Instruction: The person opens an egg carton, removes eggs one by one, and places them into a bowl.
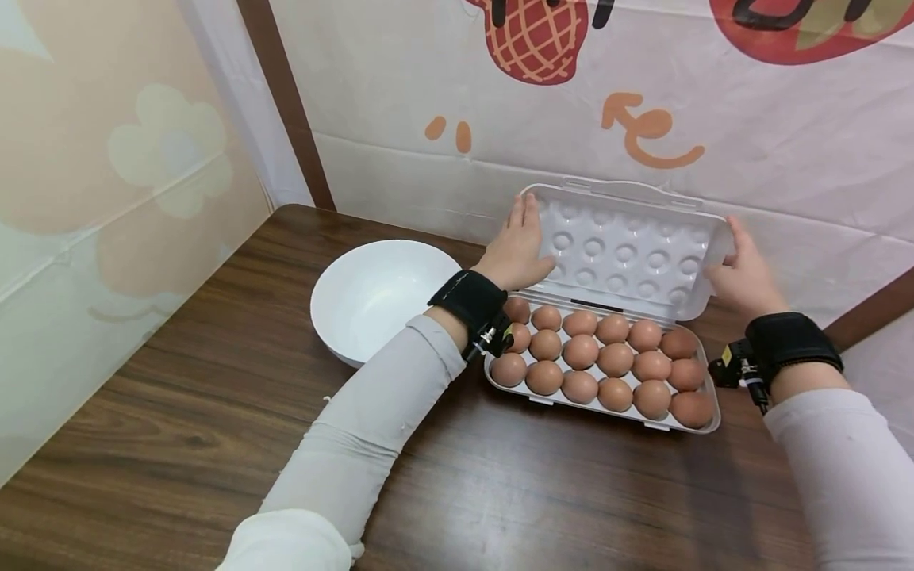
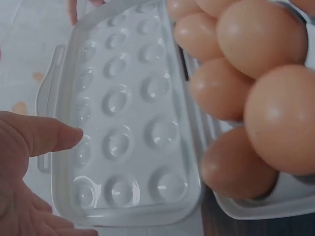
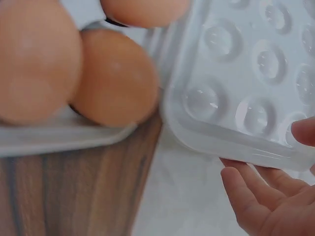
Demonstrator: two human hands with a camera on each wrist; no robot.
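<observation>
A white plastic egg carton [image 1: 703, 424] lies on the table, full of brown eggs [image 1: 581, 351] in rows. Its dimpled lid [image 1: 625, 252] stands raised at the back, against the wall side. At the lid's left end is my left hand [image 1: 512, 250], fingers straight along the rim and thumb spread across the inner face. In the left wrist view, the left thumb [image 2: 54, 136] overlaps the dimpled inside. My right hand [image 1: 750, 274] holds the lid's right end, with fingers [image 3: 261, 189] against the outside and thumb [image 3: 304, 132] over the inside.
A white bowl [image 1: 378, 297] stands left of the carton, close beside my left wrist. The brown wooden table [image 1: 193, 412] meets a printed cloth wall [image 1: 385, 103] at the back and another cloth [image 1: 128, 238] on the left.
</observation>
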